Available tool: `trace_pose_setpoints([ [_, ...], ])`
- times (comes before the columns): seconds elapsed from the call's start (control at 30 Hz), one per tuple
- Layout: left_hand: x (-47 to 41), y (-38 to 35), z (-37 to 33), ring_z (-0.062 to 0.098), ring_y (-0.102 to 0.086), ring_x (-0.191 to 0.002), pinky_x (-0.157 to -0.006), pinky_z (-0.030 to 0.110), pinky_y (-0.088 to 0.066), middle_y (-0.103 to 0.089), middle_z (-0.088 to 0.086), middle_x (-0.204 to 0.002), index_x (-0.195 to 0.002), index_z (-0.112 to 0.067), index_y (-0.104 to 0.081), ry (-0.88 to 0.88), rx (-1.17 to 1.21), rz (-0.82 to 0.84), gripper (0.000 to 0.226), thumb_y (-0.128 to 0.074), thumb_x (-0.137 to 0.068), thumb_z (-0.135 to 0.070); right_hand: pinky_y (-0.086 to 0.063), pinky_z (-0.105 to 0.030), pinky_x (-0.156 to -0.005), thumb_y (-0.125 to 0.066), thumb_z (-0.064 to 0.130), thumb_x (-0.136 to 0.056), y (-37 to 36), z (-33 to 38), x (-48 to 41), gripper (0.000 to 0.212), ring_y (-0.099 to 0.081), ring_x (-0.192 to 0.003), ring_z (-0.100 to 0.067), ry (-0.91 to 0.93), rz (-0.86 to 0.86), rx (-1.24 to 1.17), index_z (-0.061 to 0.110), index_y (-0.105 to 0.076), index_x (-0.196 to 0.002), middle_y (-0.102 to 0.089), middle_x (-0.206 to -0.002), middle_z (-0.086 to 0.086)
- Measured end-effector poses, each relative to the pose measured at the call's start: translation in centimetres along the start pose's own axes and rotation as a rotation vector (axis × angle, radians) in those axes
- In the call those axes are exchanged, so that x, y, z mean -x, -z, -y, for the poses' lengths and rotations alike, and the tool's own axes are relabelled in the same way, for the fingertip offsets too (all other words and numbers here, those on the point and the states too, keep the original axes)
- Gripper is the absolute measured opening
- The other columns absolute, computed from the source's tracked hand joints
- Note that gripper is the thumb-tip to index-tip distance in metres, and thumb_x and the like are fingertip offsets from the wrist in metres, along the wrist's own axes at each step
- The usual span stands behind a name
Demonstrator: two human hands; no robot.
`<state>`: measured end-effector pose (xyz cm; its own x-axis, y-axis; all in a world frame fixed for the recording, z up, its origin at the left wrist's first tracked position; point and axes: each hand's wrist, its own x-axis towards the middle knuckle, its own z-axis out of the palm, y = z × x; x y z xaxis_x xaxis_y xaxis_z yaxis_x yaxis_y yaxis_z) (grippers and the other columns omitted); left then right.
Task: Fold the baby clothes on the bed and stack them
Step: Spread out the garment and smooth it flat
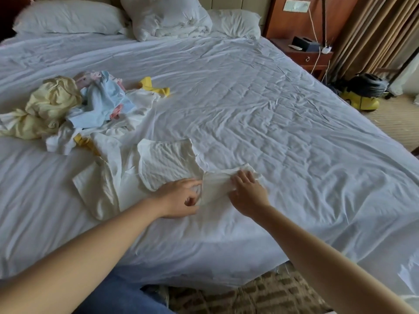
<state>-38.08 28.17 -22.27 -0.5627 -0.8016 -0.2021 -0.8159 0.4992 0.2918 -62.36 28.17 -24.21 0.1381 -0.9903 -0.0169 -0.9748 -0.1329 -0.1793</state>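
Near the bed's point(272, 109) front edge, the left hand point(179, 198) pinches the small white garment point(215, 186), and the right hand point(247, 191) seemingly presses it flat. It is probably light, limp cloth, best held by its hems.

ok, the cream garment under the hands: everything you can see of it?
The garment is cream, soft quilted-looking fabric, wrinkled, lying flat on the sheet near its front edge. A broad panel leads right into a narrower bunched part, likely a sleeve. The left hand pinches that part's near edge; the right hand rests on it.
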Motion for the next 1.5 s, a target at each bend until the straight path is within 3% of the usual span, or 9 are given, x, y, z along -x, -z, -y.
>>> trace_pose_setpoints([
  [0.2,-0.8,0.0,0.6,0.015,-0.059,-0.107,-0.08,0.029,-0.046,-0.062,-0.01,-0.114,-0.104,-0.027,-0.064,0.143,0.153,-0.278,0.02,-0.055,-0.092,-0.041,-0.041,-0.035,-0.084,-0.04,0.035,-0.094,2.6,2.3,-1.9,0.035,-0.05,-0.113,-0.022,0.095,-0.113,0.164,0.018,-0.067,-0.107,-0.066,-0.111,0.0],
  [0.33,-0.7,-1.3,1.4,0.015,-0.031,-0.141,-0.11,0.033,-0.03,-0.037,-0.005,-0.152,-0.141,-0.025,-0.044,0.224,0.001,-0.261,0.057,-0.057,-0.09,-0.049,-0.034,-0.037,-0.109,-0.043,0.022,-0.096,1.0,4.7,-2.5,0.042,-0.04,-0.135,-0.02,0.24,-0.014,-0.071,0.024,-0.053,-0.136,-0.054,-0.14,0.003],
  [0.43,-0.4,-2.6,1.6,0.02,0.007,-0.15,-0.121,0.047,0.001,0.003,-0.006,-0.164,-0.154,-0.032,-0.014,0.353,-0.058,-0.111,0.08,-0.039,-0.089,-0.07,-0.004,-0.046,-0.122,-0.032,0.041,-0.101,-1.3,4.8,-2.3,0.055,-0.005,-0.15,-0.021,0.222,0.127,-0.067,0.03,-0.019,-0.154,-0.016,-0.162,0.002],
  [0.57,-0.4,-3.9,2.4,0.034,0.028,-0.144,-0.114,0.059,0.014,0.026,-0.004,-0.16,-0.152,-0.043,0.008,0.43,-0.101,-0.038,0.096,-0.007,-0.069,-0.088,0.015,-0.048,-0.118,-0.007,0.08,-0.079,-2.8,4.7,-2.2,0.085,0.024,-0.146,-0.024,0.155,0.197,0.029,0.04,0.009,-0.152,0.014,-0.162,0.007],
  [0.83,1.6,-2.0,4.1,0.022,0.014,-0.15,-0.121,0.046,0.005,0.011,-0.007,-0.163,-0.155,-0.039,-0.01,0.246,-0.04,-0.028,0.08,-0.035,-0.087,-0.073,0.011,-0.055,-0.118,-0.017,0.101,-0.053,-2.0,4.6,-2.6,0.122,0.027,-0.145,-0.029,0.18,0.281,0.021,0.038,0.016,-0.151,0.022,-0.161,0.001],
  [0.93,4.4,-0.9,5.2,0.014,-0.033,-0.141,-0.113,0.031,-0.029,-0.041,-0.006,-0.151,-0.137,-0.029,-0.053,0.176,0.121,-0.318,0.046,-0.053,-0.094,-0.043,0.01,-0.055,-0.117,-0.049,0.088,-0.066,-0.7,5.8,-3.2,0.117,0.024,-0.146,-0.029,0.153,0.318,-0.052,0.035,0.007,-0.154,0.02,-0.161,-0.002],
  [1.03,6.8,-0.3,6.7,0.017,-0.063,-0.101,-0.08,0.032,-0.054,-0.065,-0.005,-0.11,-0.105,-0.022,-0.072,0.206,0.072,-0.691,0.024,-0.071,-0.081,-0.019,0.003,-0.05,-0.121,-0.058,0.068,-0.08,0.2,8.3,-4.4,0.094,0.013,-0.149,-0.022,0.26,0.159,-0.104,0.03,-0.015,-0.155,0.006,-0.164,0.0],
  [1.2,8.8,0.1,10.4,0.024,-0.061,-0.102,-0.081,0.036,-0.053,-0.065,0.001,-0.109,-0.103,-0.016,-0.071,0.356,-0.004,-0.729,0.035,-0.079,-0.07,-0.019,-0.034,-0.04,-0.113,-0.059,0.036,-0.09,1.8,14.6,-6.9,0.061,-0.017,-0.147,-0.01,0.474,0.113,-0.142,0.029,-0.038,-0.147,-0.026,-0.159,0.009],
  [1.5,10.8,-1.0,14.3,0.02,-0.056,-0.068,-0.062,0.033,-0.046,-0.054,-0.006,-0.076,-0.084,-0.02,-0.056,0.552,0.125,-0.802,0.03,-0.074,-0.069,-0.039,-0.045,-0.032,-0.097,-0.048,0.019,-0.097,3.2,27.8,-12.7,0.038,-0.048,-0.128,-0.014,0.752,0.117,-0.104,0.031,-0.057,-0.132,-0.055,-0.139,0.007],
])
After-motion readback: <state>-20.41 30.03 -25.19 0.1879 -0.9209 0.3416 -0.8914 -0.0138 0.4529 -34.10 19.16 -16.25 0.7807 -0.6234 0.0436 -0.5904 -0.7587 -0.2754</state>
